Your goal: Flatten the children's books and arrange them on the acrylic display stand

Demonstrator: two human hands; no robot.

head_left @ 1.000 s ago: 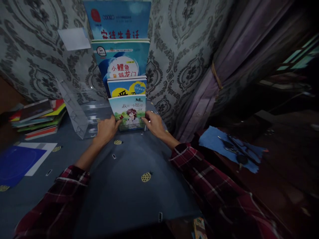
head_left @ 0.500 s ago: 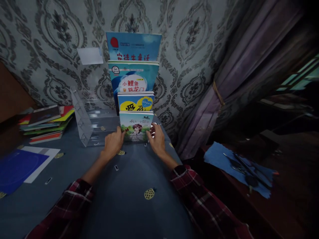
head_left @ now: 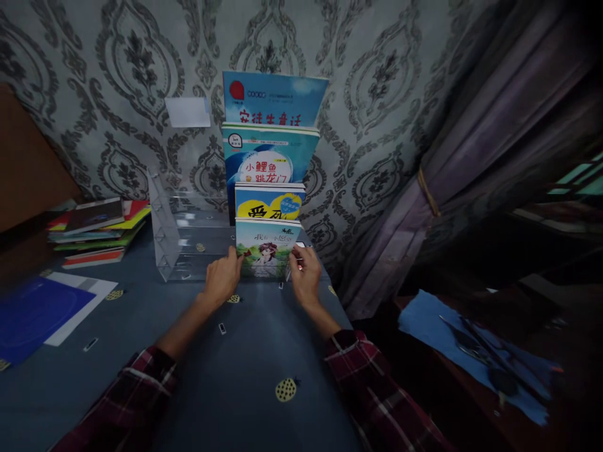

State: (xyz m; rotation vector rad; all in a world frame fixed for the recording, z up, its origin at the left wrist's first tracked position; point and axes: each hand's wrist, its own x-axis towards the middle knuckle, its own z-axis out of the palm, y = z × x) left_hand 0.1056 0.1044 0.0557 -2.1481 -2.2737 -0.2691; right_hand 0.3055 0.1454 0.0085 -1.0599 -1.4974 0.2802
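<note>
A small green-and-white picture book (head_left: 266, 251) stands upright in the lowest front tier of a clear stepped display rack (head_left: 164, 245). My left hand (head_left: 223, 276) is closed at the book's left edge, fingertips against the cover. On the opposite edge, my right hand (head_left: 306, 276) pinches the book between thumb and fingers; some fingertips are hidden. Behind it rise a yellow-and-blue book (head_left: 268, 202), a teal book (head_left: 271, 157) and a tall blue book (head_left: 276, 94), each higher than the one in front.
A stack of colourful books (head_left: 94, 229) lies at the left, with a blue sheet (head_left: 42, 314) over white paper nearer me. Patterned wallpaper backs the cloth-covered table (head_left: 226, 389). To the right hang a tied curtain (head_left: 400, 226) and a blue cloth (head_left: 433, 326) with dark tools.
The view has shifted, so the rack and books appear farther right and slightly lower. Both hands stay at the front book's sides; the right fingers have shifted slightly at its edge.
</note>
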